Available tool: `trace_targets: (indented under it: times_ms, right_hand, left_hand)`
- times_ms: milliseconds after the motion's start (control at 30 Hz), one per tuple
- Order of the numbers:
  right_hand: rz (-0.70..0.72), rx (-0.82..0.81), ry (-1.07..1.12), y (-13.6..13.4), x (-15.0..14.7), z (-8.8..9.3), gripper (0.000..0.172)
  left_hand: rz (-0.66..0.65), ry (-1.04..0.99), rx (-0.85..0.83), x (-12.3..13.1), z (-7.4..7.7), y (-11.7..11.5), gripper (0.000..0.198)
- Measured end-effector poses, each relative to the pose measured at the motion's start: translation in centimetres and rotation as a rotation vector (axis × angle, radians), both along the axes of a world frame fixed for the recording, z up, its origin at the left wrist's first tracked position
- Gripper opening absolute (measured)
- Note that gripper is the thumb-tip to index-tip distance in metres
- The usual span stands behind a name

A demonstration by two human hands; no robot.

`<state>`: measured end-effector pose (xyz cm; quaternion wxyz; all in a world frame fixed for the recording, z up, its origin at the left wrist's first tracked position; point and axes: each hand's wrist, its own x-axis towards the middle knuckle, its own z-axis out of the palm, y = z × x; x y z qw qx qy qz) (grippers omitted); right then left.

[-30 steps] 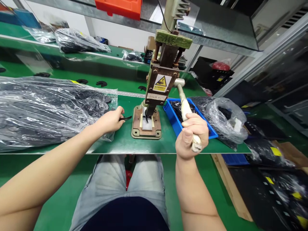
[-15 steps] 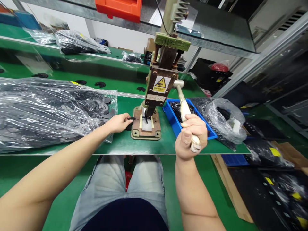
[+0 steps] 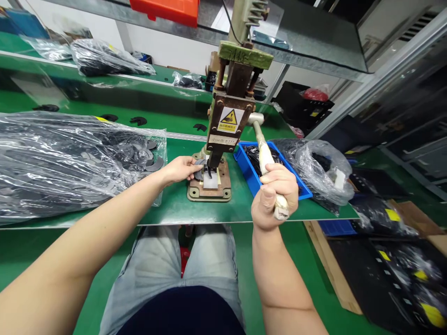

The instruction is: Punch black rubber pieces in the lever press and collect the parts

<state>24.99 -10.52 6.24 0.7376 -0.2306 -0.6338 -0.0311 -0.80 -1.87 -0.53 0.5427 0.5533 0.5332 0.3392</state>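
A press and apparently bagged parts suggest a workshop.

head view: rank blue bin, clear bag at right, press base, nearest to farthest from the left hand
1. press base: just right of the left hand
2. blue bin: right of the press base
3. clear bag: right of the blue bin

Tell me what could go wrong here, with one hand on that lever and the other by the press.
Pinched fingers: the left hand holds a dark curved piece close to the ram, while the right hand grips the lever. Working it too soon could catch a fingertip.

Crooked piece: held at one edge, it might slip out of line.

Snagging: the plastic bag lies near the left forearm and could catch.
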Motion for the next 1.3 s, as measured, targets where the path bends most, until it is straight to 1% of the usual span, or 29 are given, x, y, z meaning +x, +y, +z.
trace_targets:
  times_ms: [100,233,433,533,667,767,867,933,1100,1300]
  right_hand:
    - [0.005,0.008,0.012,0.1,0.0,0.0,0.02]
    - [-0.005,0.002,0.017,0.1,-0.1,-0.1,0.021]
    - [0.014,-0.004,0.021,0.0,-0.1,-0.1,0.021]
    - [-0.002,0.0,0.024,0.2,-0.1,-0.1,0.021]
    - [-0.022,0.014,0.019,0.3,-0.1,-0.2,0.021]
    - [-0.015,-0.008,0.026,0.2,-0.1,-0.2,0.021]
    - [-0.031,-0.02,0.005,0.0,-0.1,-0.1,0.02]
    - [-0.043,-0.01,-0.002,0.0,0.0,-0.1,0.021]
    - [-0.039,0.001,0.011,0.3,-0.1,-0.1,0.022]
    - [0.0,0.002,0.043,0.3,-0.2,-0.1,0.021]
  left_hand:
    - [-0.002,-0.006,0.012,0.2,-0.3,0.4,0.034]
    - [0.001,0.015,0.02,0.4,-0.3,0.6,0.037]
    - [0.008,0.015,-0.048,0.4,0.0,0.5,0.039]
    - [0.003,0.013,-0.063,0.7,0.1,0.6,0.041]
    - [0.008,0.057,-0.027,1.0,0.1,1.0,0.041]
    - [0.011,0.116,-0.005,0.9,0.3,1.4,0.041]
    - [-0.031,0.112,-0.029,0.5,0.4,1.8,0.04]
    - [-0.065,0.064,-0.055,0.1,0.2,2.0,0.042]
    - [-0.091,-0.033,-0.063,-0.7,0.1,2.0,0.044]
    - [-0.155,-0.032,-0.077,-0.7,0.2,2.3,0.043]
